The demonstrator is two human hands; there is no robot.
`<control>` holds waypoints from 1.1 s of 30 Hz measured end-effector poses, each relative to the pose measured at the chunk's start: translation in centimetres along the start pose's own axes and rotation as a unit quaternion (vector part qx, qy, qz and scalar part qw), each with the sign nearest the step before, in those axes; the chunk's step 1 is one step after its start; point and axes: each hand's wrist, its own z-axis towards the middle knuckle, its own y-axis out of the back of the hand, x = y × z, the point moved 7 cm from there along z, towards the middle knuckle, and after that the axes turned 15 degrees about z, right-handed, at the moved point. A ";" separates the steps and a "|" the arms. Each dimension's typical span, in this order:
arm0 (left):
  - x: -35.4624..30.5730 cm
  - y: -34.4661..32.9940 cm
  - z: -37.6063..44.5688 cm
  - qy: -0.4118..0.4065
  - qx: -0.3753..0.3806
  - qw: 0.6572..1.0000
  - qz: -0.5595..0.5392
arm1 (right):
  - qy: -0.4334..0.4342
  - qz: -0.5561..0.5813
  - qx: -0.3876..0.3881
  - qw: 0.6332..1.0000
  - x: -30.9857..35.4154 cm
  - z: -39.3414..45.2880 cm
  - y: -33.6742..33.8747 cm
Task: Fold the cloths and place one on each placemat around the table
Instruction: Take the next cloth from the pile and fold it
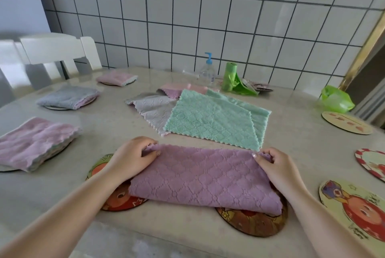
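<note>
Pinching the far corners of a purple cloth [203,176], the left hand [130,158] and the right hand [278,167] each grip one end of its scalloped far edge, fingers curled round the fabric. That purple cloth is doubled over, with its fold toward the person, and it lies across two round placemats, one [113,197] showing under its left end and one [253,224] under its right end. Just beyond the purple cloth sits a mint cloth [210,120], spread on a loose heap with a grey cloth [155,107] and pink ones. Left of the purple cloth, three placemats already carry folded cloths: a pink one [34,145] nearest, a grey-blue one [67,97] farther, a pink one [116,77] farthest. Right of the purple cloth lie three bare placemats [354,216], well apart from it. Beyond the heap stand a pump bottle [208,70] and a green bag roll [230,77] by the tiled wall.
</note>
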 end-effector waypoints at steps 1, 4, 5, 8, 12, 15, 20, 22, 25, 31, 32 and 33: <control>0.0 -0.2 -0.1 -0.006 -0.008 1.000 0.018 | 0.016 -0.008 -0.016 1.000 0.1 -0.2 0.2; 0.1 -0.7 0.2 -0.010 -0.008 0.998 0.062 | 0.056 -0.074 -0.011 0.996 0.3 -0.4 -0.4; 0.2 -0.8 0.3 -0.011 -0.012 0.998 0.062 | 0.063 -0.095 0.000 0.993 0.1 -0.4 -0.7; 0.5 -0.8 0.3 -0.010 -0.022 0.998 0.052 | 0.061 -0.107 0.014 0.992 -0.3 -0.2 -0.8; 0.0 -0.3 0.2 -0.025 -0.024 0.999 0.003 | 0.059 -0.106 0.018 0.992 -0.2 -0.3 -0.8; -0.2 -0.1 0.0 -0.023 -0.025 0.999 0.015 | 0.074 -0.083 0.001 0.994 0.3 -0.5 -0.6; -0.4 0.1 -0.3 -0.011 -0.030 0.999 0.000 | 0.119 -0.060 -0.052 0.990 1.5 -0.9 0.3; -0.5 0.4 -0.2 -0.026 -0.041 0.999 -0.016 | 0.137 -0.063 -0.059 0.987 1.7 -1.0 0.3; 0.2 0.7 -0.3 -0.005 -0.049 0.997 -0.067 | 0.134 -0.036 -0.058 0.989 1.4 -0.7 0.5; 0.9 0.6 0.0 0.066 -0.045 0.992 -0.099 | 0.059 0.051 0.007 0.997 0.1 0.3 0.0; 1.1 0.4 0.1 0.071 -0.044 0.992 -0.095 | 0.051 0.065 0.005 0.997 -0.1 0.5 0.1; 1.3 0.4 0.1 0.075 -0.045 0.992 -0.089 | 0.042 0.077 0.001 0.996 -0.5 0.6 0.2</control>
